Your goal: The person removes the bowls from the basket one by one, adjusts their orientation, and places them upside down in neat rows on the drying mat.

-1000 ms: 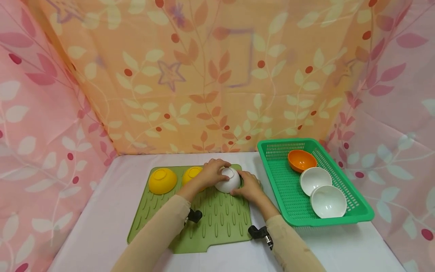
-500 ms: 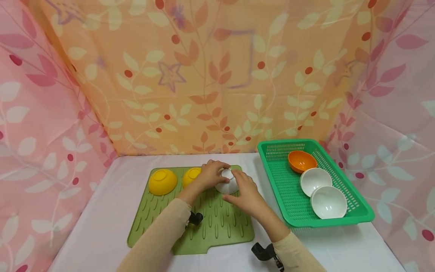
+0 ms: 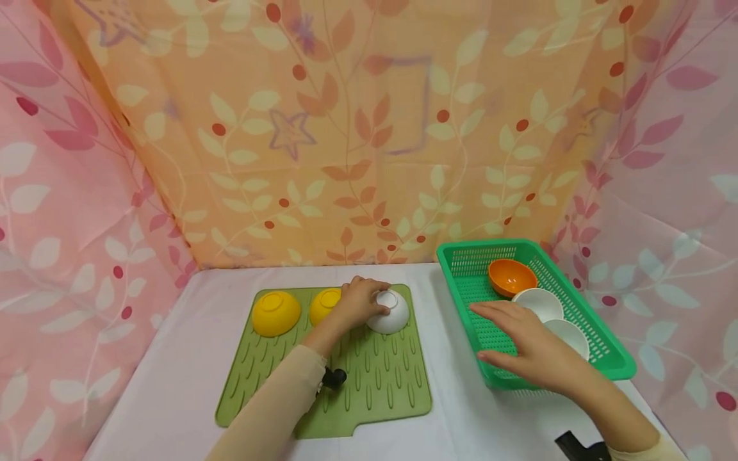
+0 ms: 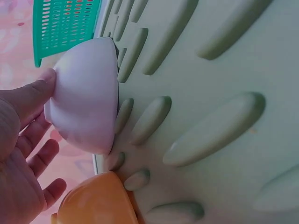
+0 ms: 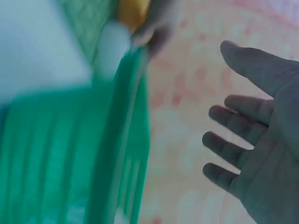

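Observation:
A white bowl (image 3: 389, 315) stands upside down on the green drying mat (image 3: 380, 397), at its back right. My left hand (image 3: 359, 303) pinches the foot of this bowl between thumb and fingers; the left wrist view shows the thumb (image 4: 39, 89) on its side near the base. Beside it are two overturned yellow bowls, one (image 3: 324, 305) partly behind the left hand and one (image 3: 275, 314) farther left. Over the near left side of the green basket (image 3: 461, 301) hovers my right hand (image 3: 533, 349), fingers spread and holding nothing.
Inside the basket lie an orange bowl (image 3: 512, 278) at the back and white bowls (image 3: 539, 303) in front, mouths up. The right hand partly covers the nearest white bowl (image 3: 571, 336). A white cloth (image 3: 173, 384) covers the table, and patterned curtains (image 3: 369, 160) enclose it.
My right hand has let go of the white bowl on the mat and moved right, over the basket. The left hand has stayed at the bowl.

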Demonstrator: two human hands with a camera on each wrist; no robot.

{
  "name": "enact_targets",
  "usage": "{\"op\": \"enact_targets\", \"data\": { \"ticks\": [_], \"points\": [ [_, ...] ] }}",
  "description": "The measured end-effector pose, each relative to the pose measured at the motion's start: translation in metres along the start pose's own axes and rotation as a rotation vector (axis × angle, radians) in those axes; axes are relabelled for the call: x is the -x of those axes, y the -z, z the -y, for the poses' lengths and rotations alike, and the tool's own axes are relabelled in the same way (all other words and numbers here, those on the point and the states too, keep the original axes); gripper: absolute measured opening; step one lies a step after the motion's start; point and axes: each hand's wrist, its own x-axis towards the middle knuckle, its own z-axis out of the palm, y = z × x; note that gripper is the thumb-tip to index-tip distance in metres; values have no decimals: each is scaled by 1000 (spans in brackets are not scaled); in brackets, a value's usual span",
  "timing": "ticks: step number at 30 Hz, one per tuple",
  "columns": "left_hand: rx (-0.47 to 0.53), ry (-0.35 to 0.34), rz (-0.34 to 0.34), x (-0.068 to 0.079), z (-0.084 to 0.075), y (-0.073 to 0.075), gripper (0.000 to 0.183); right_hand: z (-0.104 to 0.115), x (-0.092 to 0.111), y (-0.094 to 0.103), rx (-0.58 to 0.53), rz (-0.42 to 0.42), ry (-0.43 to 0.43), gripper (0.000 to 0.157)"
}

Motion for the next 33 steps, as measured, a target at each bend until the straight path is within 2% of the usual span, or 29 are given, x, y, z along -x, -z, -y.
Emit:
{"op": "enact_targets", "data": {
  "ticks": [4, 8, 12, 15, 21, 28, 33],
  "points": [
    [15, -8, -19, 0, 1, 0, 60, -42, 25, 16, 44, -66, 39, 72],
    [13, -10, -23, -3, -1, 0, 58, -84, 45, 26, 63, -97, 55, 72],
    [30, -23, -5, -4, -3, 0, 58, -123, 60, 32, 181, -91, 106, 72],
    [10, -29, 5, -4, -2, -1, 61, -143, 65, 36, 269, -75, 128, 70],
    [-35, -31, 26, -1, 5, -1, 63, -160, 70, 33, 265, 33, 29, 67],
    [-55, -24, 60, 1, 2, -2, 61, -168, 75, 27, 234, 95, -26, 74],
    [-64, -22, 51, 0, -5, 0, 59, -173, 72, 23, 218, 116, -56, 82]
  ]
}}
